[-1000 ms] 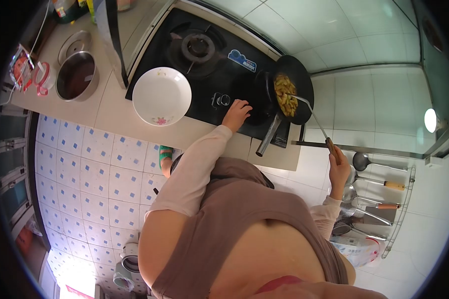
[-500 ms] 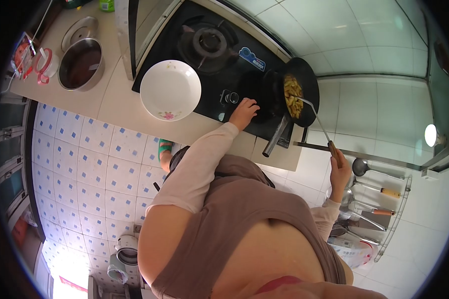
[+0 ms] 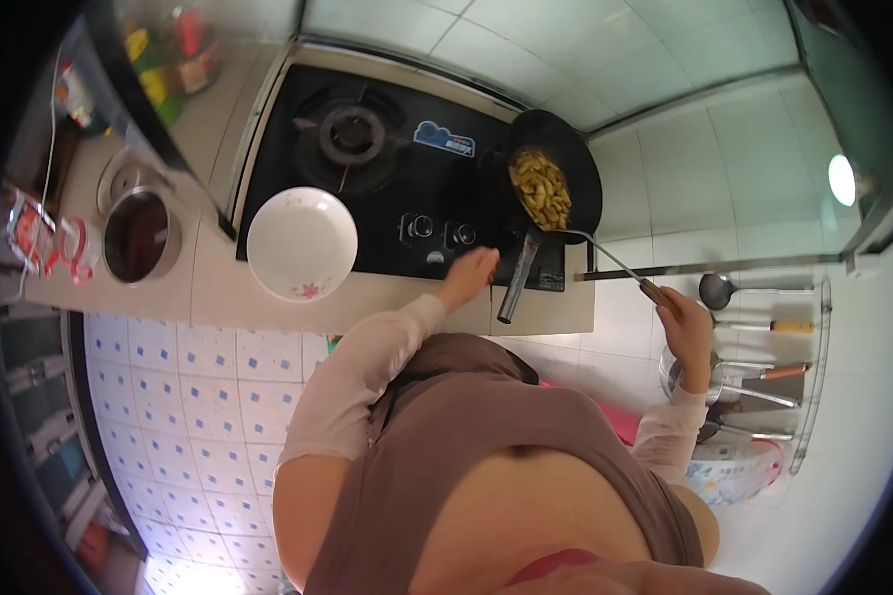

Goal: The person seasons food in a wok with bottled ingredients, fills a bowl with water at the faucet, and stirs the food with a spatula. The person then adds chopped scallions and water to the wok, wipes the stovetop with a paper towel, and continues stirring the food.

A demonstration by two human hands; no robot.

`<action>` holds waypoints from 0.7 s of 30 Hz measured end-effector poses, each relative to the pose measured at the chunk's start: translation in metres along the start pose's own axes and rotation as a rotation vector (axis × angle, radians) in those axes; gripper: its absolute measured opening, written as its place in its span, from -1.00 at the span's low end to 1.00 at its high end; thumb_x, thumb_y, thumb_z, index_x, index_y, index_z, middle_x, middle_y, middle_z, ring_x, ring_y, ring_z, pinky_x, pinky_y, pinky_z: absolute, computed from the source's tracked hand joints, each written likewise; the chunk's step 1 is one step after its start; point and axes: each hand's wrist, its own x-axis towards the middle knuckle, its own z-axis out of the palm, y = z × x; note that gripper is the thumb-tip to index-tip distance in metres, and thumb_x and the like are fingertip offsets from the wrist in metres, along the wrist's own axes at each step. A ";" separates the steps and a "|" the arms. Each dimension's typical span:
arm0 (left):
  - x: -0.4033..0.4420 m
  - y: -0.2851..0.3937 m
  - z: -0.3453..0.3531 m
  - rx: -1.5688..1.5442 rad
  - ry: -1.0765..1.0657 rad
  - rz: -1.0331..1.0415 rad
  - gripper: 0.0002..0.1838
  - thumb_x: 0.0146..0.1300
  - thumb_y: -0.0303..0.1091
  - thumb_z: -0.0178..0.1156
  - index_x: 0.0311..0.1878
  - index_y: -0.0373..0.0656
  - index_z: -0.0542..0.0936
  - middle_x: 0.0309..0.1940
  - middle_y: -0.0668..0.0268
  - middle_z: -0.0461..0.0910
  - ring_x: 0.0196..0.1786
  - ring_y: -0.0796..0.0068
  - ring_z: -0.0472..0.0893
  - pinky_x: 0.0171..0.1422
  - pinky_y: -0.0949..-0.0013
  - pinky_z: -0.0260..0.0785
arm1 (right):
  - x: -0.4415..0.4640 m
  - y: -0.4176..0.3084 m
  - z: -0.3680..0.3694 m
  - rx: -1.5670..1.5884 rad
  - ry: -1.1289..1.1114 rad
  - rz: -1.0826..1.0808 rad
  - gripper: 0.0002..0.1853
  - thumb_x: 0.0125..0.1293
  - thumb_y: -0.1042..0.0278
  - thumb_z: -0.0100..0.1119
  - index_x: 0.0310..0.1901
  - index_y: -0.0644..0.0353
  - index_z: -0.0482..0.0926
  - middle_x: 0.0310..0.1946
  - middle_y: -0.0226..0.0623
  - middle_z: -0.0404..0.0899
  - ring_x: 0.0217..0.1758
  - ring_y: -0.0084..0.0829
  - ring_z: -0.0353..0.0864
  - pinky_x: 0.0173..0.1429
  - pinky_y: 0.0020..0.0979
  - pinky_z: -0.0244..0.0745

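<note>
Evidently, the right hand (image 3: 687, 322) clasps the spatula (image 3: 617, 258), while the left hand (image 3: 466, 278), grip released, reaches forward near the pan (image 3: 582, 174).

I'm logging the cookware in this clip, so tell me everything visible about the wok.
The wok is round and dark inside, apparently metal, with one straight, greyish, metallic-looking handle. It sits at the right of the black stove, its handle reaching past the front edge. Yellow-brown food pieces lie inside, mostly toward its left. A long utensil, held by the right hand, reaches in by the food; the left hand isn't touching the handle. The burner beneath is hidden.
</note>
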 end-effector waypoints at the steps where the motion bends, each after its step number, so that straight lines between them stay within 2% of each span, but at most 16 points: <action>1: -0.009 0.007 0.009 -0.286 -0.180 -0.270 -0.59 0.46 0.03 -0.05 -0.01 -0.13 0.51 -0.31 0.23 0.57 -0.32 0.30 0.60 -0.17 0.29 0.48 | 0.003 -0.001 0.003 -0.008 -0.031 -0.007 -0.64 0.11 0.32 0.30 0.00 0.02 0.64 -0.40 -0.15 0.61 -0.26 -0.09 0.61 -0.16 -0.17 0.48; 4: -0.039 0.063 0.029 -0.660 -0.337 -0.720 -0.62 0.46 -0.01 0.00 0.04 -0.15 0.46 -0.31 0.33 0.54 -0.33 0.48 0.54 -0.26 0.36 0.42 | 0.018 0.006 0.053 0.067 -0.065 0.002 -0.54 0.12 0.27 0.26 0.12 -0.04 0.56 -0.28 -0.13 0.67 -0.21 -0.03 0.64 -0.12 -0.12 0.53; 5: -0.039 0.058 0.032 -0.676 -0.322 -0.710 -0.63 0.46 -0.02 0.00 0.03 -0.15 0.45 -0.34 0.35 0.51 -0.37 0.51 0.50 -0.31 0.40 0.38 | 0.024 0.001 0.061 0.080 -0.107 0.040 -0.53 0.14 0.24 0.24 0.15 -0.09 0.53 -0.25 -0.13 0.68 -0.21 -0.01 0.65 -0.13 -0.10 0.55; 10: -0.038 0.053 0.045 -0.690 -0.151 -0.649 -0.68 0.46 -0.06 0.02 -0.06 -0.17 0.43 -0.47 0.45 0.35 -0.54 0.67 0.29 -0.53 0.59 0.11 | 0.043 0.012 0.108 0.308 0.108 0.119 -0.56 0.19 0.21 0.22 0.16 -0.18 0.54 -0.28 -0.14 0.68 -0.24 -0.03 0.65 -0.16 -0.14 0.56; 13: -0.041 0.058 0.043 -0.711 -0.127 -0.608 -0.69 0.46 -0.09 0.04 -0.07 -0.18 0.42 -0.49 0.45 0.34 -0.59 0.72 0.24 -0.58 0.65 0.05 | 0.052 0.007 0.118 0.399 0.171 0.205 -0.56 0.21 0.21 0.21 0.16 -0.20 0.54 -0.25 -0.15 0.68 -0.21 -0.04 0.66 -0.14 -0.17 0.56; 14: -0.041 0.059 0.044 -0.696 -0.108 -0.609 -0.71 0.46 -0.10 0.04 -0.10 -0.17 0.42 -0.51 0.46 0.33 -0.60 0.73 0.24 -0.58 0.64 0.04 | 0.056 0.003 0.124 0.416 0.230 0.179 -0.57 0.21 0.25 0.20 0.16 -0.22 0.54 -0.23 -0.17 0.67 -0.19 -0.09 0.65 -0.13 -0.18 0.55; 17: -0.045 0.067 0.051 -0.656 -0.064 -0.611 -0.73 0.46 -0.11 0.04 -0.15 -0.15 0.40 -0.55 0.48 0.32 -0.62 0.75 0.24 -0.60 0.64 0.03 | 0.057 -0.004 0.131 0.324 0.215 0.134 -0.58 0.22 0.29 0.17 0.14 -0.28 0.55 -0.25 -0.19 0.66 -0.19 -0.13 0.65 -0.14 -0.18 0.54; 18: -0.046 0.070 0.053 -0.645 -0.052 -0.603 -0.73 0.46 -0.11 0.04 -0.15 -0.15 0.40 -0.55 0.48 0.31 -0.63 0.75 0.23 -0.60 0.63 0.03 | 0.055 0.007 0.140 0.278 0.211 0.126 -0.57 0.22 0.31 0.14 0.12 -0.37 0.56 -0.27 -0.23 0.65 -0.22 -0.16 0.64 -0.17 -0.18 0.53; 21: -0.048 0.073 0.055 -0.645 -0.033 -0.604 -0.72 0.47 -0.11 0.03 -0.14 -0.16 0.41 -0.55 0.48 0.32 -0.63 0.74 0.23 -0.60 0.63 0.03 | 0.042 0.034 0.106 0.264 0.158 0.123 -0.57 0.20 0.32 0.13 0.10 -0.40 0.57 -0.31 -0.28 0.65 -0.24 -0.18 0.65 -0.18 -0.19 0.53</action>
